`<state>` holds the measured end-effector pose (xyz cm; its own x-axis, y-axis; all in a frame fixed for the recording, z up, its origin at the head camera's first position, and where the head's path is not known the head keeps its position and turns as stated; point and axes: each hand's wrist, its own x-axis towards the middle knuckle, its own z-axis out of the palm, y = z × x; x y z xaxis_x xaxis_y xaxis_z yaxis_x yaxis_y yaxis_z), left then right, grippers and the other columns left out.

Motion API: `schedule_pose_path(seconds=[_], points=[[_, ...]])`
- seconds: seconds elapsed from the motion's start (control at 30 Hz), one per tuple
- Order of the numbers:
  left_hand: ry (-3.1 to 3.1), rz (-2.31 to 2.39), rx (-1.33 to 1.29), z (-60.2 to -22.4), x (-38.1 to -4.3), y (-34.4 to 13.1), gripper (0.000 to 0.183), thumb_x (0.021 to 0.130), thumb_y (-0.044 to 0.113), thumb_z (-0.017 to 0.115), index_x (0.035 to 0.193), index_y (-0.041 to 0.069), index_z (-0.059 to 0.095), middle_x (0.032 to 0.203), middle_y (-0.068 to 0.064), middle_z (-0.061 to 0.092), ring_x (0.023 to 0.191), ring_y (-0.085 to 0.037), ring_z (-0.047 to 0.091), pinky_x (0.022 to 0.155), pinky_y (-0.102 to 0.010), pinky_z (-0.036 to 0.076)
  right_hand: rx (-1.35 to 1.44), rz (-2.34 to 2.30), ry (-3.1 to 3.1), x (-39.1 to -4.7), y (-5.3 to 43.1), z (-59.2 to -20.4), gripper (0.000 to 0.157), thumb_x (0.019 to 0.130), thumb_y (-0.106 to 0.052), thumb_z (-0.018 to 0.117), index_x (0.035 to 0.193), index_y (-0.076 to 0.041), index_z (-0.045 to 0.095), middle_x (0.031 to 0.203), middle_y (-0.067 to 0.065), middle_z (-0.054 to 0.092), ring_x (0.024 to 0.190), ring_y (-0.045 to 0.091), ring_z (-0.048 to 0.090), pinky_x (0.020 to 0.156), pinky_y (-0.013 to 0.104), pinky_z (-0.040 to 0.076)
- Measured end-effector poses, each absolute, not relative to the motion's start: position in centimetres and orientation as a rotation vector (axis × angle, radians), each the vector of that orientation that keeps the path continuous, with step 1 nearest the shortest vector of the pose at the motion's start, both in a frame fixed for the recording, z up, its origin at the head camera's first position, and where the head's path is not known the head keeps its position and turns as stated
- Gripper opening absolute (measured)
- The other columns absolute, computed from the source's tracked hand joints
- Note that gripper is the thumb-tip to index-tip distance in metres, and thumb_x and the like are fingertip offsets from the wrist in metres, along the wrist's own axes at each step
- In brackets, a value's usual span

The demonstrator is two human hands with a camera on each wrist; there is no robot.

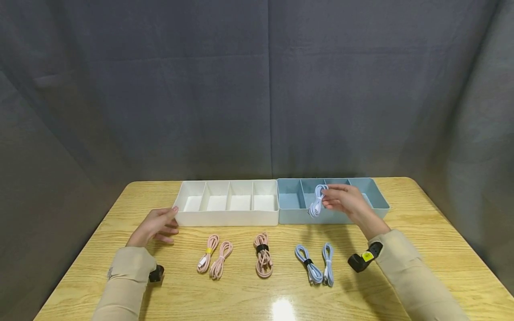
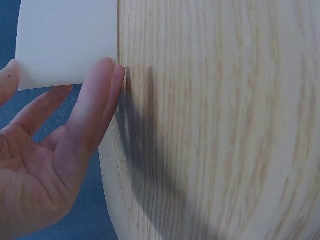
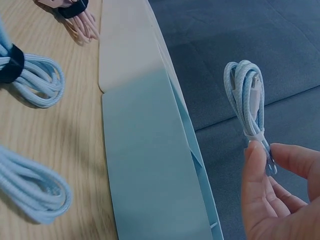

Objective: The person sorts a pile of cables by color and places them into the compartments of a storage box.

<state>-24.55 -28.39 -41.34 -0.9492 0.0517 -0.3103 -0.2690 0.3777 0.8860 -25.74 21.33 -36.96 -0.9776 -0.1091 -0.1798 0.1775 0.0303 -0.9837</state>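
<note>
In the head view my right hand [image 1: 343, 200] pinches a coiled light blue cable [image 1: 318, 200] by one end, raised over the blue divided box [image 1: 313, 217]. The right wrist view shows thumb and fingertips on the coil [image 3: 246, 97] near its white tie. At the near left corner of the white divided box [image 1: 226, 218], my left hand [image 1: 158, 224] touches the wall with its fingers fairly straight. In the left wrist view, those fingers [image 2: 90, 107] lie along the white box's end [image 2: 67, 45].
Two pink cables [image 1: 207, 254] [image 1: 221, 261] lie in front of the white box, with a third pink cable [image 1: 263, 256] in a black strap further right. Two blue cables [image 1: 309, 265] [image 1: 328, 263] lie before the blue box. A dark curtain [image 1: 257, 89] hangs behind the wooden table [image 1: 180, 298].
</note>
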Motion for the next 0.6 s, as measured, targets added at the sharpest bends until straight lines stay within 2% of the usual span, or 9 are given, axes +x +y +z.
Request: schedule_pose_path(seconds=[0.3, 0.6], points=[[2.346, 1.609, -0.207, -41.4, -24.4, -28.5, 0.067, 0.095, 0.042, 0.043, 0.134, -0.012, 0.030, 0.099, -0.021, 0.056, 0.073, -0.018, 0.062, 0.062, -0.038, 0.057, 0.106, -2.079, 2.112, -27.1, 20.4, -37.0, 0.057, 0.090, -0.009, 0.057, 0.135, 0.012, 0.030, 0.071, 0.001, 0.063, 0.063, 0.009, 0.063, 0.062, 0.020, 0.055], [2.337, 1.592, -0.202, -40.9, -24.3, -28.5, 0.071, 0.094, 0.045, 0.043, 0.136, -0.010, 0.027, 0.102, -0.022, 0.055, 0.077, -0.019, 0.062, 0.065, -0.039, 0.057, 0.170, -2.062, 2.143, -28.2, 19.4, -37.4, 0.052, 0.090, -0.011, 0.058, 0.132, 0.010, 0.036, 0.071, 0.001, 0.064, 0.062, 0.009, 0.064, 0.063, 0.022, 0.056]])
